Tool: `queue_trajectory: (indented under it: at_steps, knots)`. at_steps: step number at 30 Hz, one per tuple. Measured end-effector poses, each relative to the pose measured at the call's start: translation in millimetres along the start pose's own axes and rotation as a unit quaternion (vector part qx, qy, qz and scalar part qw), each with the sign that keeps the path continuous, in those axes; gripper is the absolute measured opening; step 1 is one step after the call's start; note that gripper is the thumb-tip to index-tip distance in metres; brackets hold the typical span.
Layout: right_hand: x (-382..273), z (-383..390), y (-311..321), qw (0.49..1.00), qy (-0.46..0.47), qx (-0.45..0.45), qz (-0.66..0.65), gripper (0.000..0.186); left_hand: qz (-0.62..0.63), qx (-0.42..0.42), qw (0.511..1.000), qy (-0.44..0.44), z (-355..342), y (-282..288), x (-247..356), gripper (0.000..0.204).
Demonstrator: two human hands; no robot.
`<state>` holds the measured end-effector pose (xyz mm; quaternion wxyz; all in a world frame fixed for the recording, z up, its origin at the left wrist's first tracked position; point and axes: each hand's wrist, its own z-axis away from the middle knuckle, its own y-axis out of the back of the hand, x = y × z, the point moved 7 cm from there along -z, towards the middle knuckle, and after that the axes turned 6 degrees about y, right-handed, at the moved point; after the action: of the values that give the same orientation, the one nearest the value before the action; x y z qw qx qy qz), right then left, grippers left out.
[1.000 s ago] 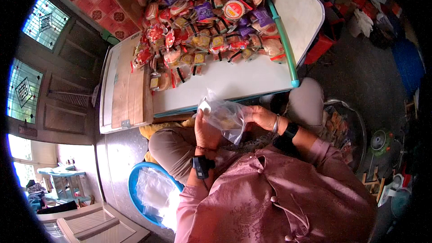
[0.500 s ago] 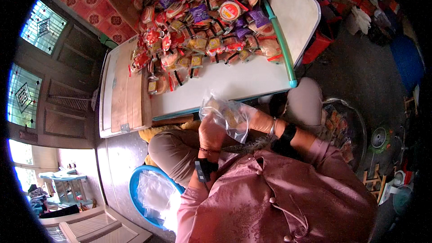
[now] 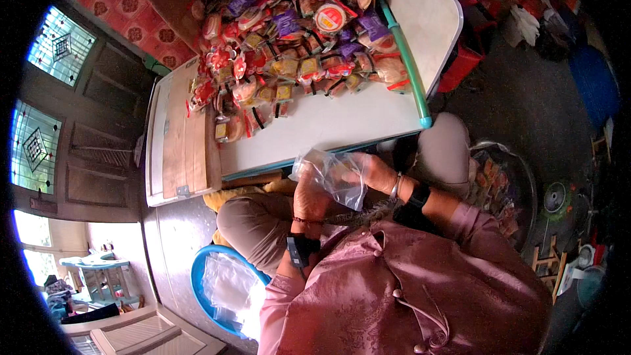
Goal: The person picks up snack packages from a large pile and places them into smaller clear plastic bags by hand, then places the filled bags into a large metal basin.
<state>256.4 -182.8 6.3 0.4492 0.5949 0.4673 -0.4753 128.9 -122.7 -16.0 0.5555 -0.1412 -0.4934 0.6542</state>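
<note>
Over my lap, just off the table's near edge, a clear plastic bag [image 3: 338, 181] is stretched between my hands. My left hand [image 3: 311, 196] is closed on the bag's left side. On the other side, my right hand [image 3: 376, 175] grips it, with its fingers partly seen through the film. Glare and folds keep me from telling whether anything lies inside. Beyond my hands, a heap of small wrapped snacks [image 3: 309, 66] in red, purple and yellow wrappers covers the far part of the white table [image 3: 315, 121].
A green tube [image 3: 409, 66] lies along the heap's right side. Cardboard [image 3: 184, 135] covers the table's left end. By my left leg stands a blue basin [image 3: 197, 283] with clear bags [image 3: 227, 279]. A round container of wrapped snacks [image 3: 493, 187] is at my right.
The bag has shifted and spread slightly between my hands, and my fingers have moved a little on it. The view has tilted slightly. The heap looks the same.
</note>
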Motion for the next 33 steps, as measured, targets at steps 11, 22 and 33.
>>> queue_trajectory:
  at_steps: [11,22,33]
  knots:
    - [-5.8,0.1,14.8,0.993,0.042,0.11,0.022,0.038,-0.185,0.004,0.977,-0.105,-6.5,16.5,18.1,0.037]
    - [34.0,5.3,16.0,0.994,-0.065,0.085,0.034,0.034,-0.031,0.031,0.998,-0.037,0.4,0.9,1.7,0.039]
    - [2.0,5.4,13.9,0.968,0.07,0.091,0.222,0.038,-0.013,0.026,0.999,-0.013,1.5,-12.2,-1.8,0.032]
